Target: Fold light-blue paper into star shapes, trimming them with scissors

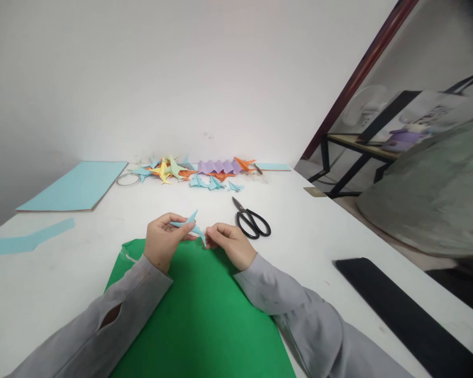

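Note:
Over the far edge of a green sheet (205, 315), my left hand (163, 239) pinches a light-blue folded paper crane (189, 223) between thumb and fingers. One point of the crane sticks up and another slopes down to the right. At that lower tip, my right hand (232, 241) has its thumb and forefinger pinched together; the exact contact is too small to see clearly. Black-handled scissors (254, 220) lie just beyond my right hand, blades pointing away. Small blue paper cranes (215, 183) stand in a row farther back.
Yellow, green and orange paper cranes (164, 170) are heaped by the wall beside a zigzag-folded purple paper (219, 167). Blue sheets (74, 184) and a blue strip (31, 242) lie left. A wire ring (128, 179) is near the heap. A black strip (402, 310) lies right.

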Action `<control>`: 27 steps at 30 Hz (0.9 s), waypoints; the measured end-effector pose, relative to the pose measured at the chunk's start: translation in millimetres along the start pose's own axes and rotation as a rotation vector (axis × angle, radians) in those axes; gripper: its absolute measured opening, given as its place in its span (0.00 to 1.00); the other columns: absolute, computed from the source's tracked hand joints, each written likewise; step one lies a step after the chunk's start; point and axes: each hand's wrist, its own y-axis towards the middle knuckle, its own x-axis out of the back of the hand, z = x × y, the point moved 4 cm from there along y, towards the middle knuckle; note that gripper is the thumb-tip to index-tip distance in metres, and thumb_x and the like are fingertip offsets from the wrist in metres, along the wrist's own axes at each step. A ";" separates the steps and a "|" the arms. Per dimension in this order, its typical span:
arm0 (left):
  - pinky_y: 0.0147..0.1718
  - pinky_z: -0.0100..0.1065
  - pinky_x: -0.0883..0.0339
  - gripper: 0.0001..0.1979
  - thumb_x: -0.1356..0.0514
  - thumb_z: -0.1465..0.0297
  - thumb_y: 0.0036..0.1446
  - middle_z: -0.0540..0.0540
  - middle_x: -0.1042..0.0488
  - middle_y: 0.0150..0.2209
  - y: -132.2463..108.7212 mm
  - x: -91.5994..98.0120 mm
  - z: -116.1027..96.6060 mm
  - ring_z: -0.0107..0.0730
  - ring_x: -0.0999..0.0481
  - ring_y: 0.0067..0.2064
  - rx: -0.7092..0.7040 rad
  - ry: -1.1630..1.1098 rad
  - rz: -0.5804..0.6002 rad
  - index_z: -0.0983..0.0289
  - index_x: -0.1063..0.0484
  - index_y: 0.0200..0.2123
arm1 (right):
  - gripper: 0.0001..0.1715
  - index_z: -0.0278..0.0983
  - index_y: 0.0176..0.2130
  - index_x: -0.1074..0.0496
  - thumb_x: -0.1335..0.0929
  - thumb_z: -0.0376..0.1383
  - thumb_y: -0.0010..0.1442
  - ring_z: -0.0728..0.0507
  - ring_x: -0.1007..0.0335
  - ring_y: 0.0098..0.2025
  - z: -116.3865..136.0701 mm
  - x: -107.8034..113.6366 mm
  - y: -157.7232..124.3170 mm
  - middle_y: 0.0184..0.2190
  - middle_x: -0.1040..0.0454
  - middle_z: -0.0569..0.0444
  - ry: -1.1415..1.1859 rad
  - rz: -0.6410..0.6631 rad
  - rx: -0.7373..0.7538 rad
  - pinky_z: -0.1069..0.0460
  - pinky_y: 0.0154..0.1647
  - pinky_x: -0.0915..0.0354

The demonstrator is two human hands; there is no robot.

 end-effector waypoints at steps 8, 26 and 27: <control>0.19 0.28 0.33 0.14 0.32 0.69 0.32 0.51 0.26 0.17 -1.9 -2.0 0.0 0.31 0.26 0.18 0.036 0.045 -0.001 0.67 0.32 0.23 | 0.22 0.34 0.20 0.31 0.32 0.51 0.47 0.50 0.38 0.21 0.5 -3.2 -1.1 0.16 0.31 0.56 0.007 0.067 -0.007 0.53 0.27 0.43; 0.18 0.26 0.35 0.18 0.30 0.70 0.30 0.47 0.29 0.18 -5.2 -6.7 -1.8 0.26 0.29 0.17 0.128 -0.046 0.135 0.67 0.33 0.27 | 0.17 0.35 0.23 0.33 0.28 0.45 0.42 0.50 0.37 0.20 1.7 -6.5 -4.4 0.17 0.31 0.58 0.096 0.018 0.035 0.53 0.25 0.42; 0.18 0.26 0.35 0.18 0.30 0.70 0.30 0.47 0.29 0.17 -5.3 -6.8 -1.4 0.26 0.29 0.16 0.143 -0.056 0.136 0.67 0.33 0.26 | 0.16 0.35 0.23 0.33 0.29 0.45 0.43 0.50 0.37 0.21 2.3 -6.8 -4.8 0.17 0.31 0.58 0.099 0.019 0.038 0.53 0.25 0.41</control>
